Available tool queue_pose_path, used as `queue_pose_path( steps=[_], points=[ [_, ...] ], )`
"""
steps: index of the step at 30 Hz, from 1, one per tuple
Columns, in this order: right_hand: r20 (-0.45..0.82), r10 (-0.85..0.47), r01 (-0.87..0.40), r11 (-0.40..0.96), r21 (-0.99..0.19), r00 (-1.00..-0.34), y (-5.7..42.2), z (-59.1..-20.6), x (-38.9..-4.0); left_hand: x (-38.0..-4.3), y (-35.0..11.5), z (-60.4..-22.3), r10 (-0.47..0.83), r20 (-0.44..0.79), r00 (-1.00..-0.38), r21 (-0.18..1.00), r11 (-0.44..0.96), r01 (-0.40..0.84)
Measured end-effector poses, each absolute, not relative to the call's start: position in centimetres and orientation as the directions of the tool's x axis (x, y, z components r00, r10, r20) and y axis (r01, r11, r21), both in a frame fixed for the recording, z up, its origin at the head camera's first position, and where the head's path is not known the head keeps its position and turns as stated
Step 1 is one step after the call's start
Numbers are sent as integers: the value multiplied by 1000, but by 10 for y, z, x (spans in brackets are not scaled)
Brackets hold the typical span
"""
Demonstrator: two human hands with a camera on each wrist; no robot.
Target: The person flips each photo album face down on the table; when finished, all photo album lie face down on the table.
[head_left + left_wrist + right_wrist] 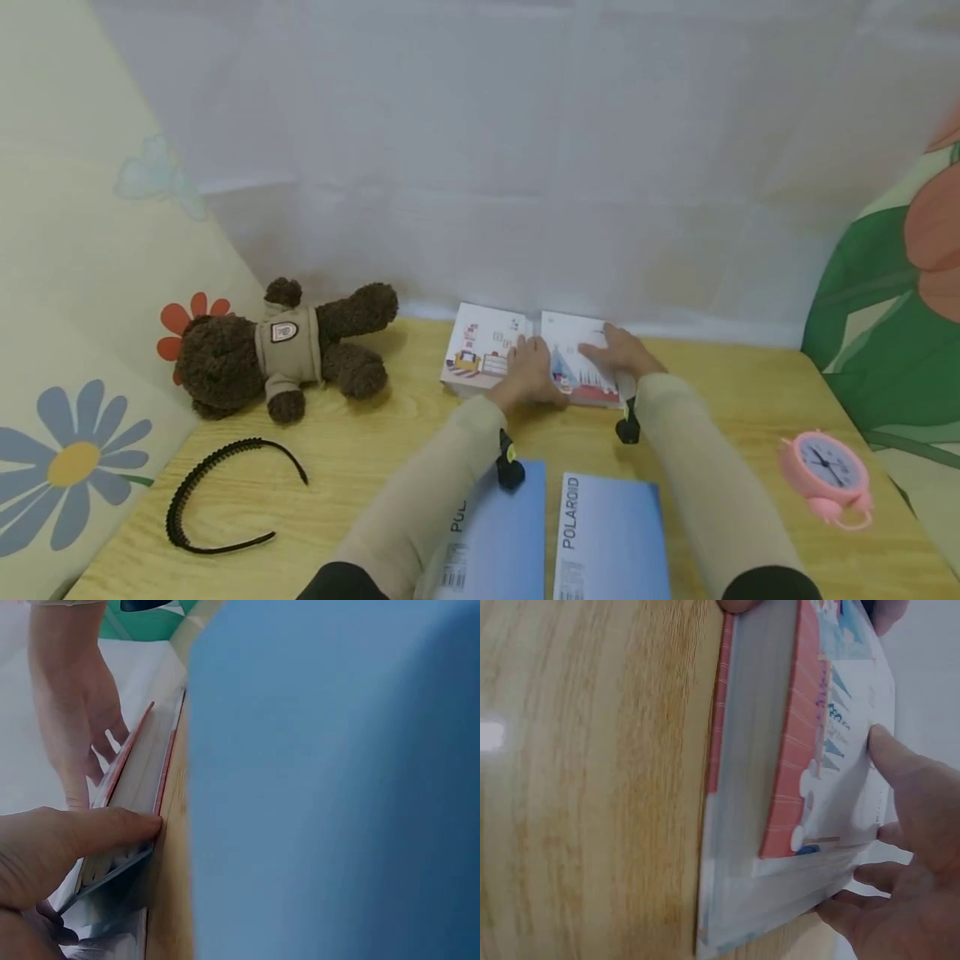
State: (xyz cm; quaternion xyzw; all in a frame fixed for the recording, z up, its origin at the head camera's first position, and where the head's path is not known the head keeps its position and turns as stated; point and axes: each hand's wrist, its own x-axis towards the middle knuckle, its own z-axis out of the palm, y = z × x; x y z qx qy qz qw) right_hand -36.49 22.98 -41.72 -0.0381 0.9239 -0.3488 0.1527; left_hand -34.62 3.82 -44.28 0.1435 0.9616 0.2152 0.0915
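Note:
A thick white book [573, 367] with a blue-and-red illustrated cover lies flat at the table's back. My left hand [531, 375] holds its left near corner; the thumb [112, 832] lies across the page edges, the other fingers by the spine. At its right side, my right hand [622, 354] grips it with the thumb [889, 754] on the cover and fingers curled at the side edge. A second white book [480, 346], with a yellow vehicle on its cover, lies just left of it. Part of that book is hidden behind my left hand.
Two blue POLAROID boxes [611, 533] lie side by side near the front, below my forearms. To the left are a brown teddy bear [288, 346] and a black headband [180, 496]. A pink alarm clock [825, 471] lies at right. A white sheet [525, 167] hangs behind.

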Motion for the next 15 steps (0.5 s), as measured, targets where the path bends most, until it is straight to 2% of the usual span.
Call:
queue_pose_path(
  steps=[9, 15],
  points=[
    [-232, -137, 11, 840, -543, -963, 230, -421, -328, -306, 41, -438, 357, -156, -921, 520, 822, 231],
    [-245, -98, 55, 834, -549, -965, 229, -423, -305, -282, 38, -433, 353, -172, -920, 536, 817, 214]
  ],
)
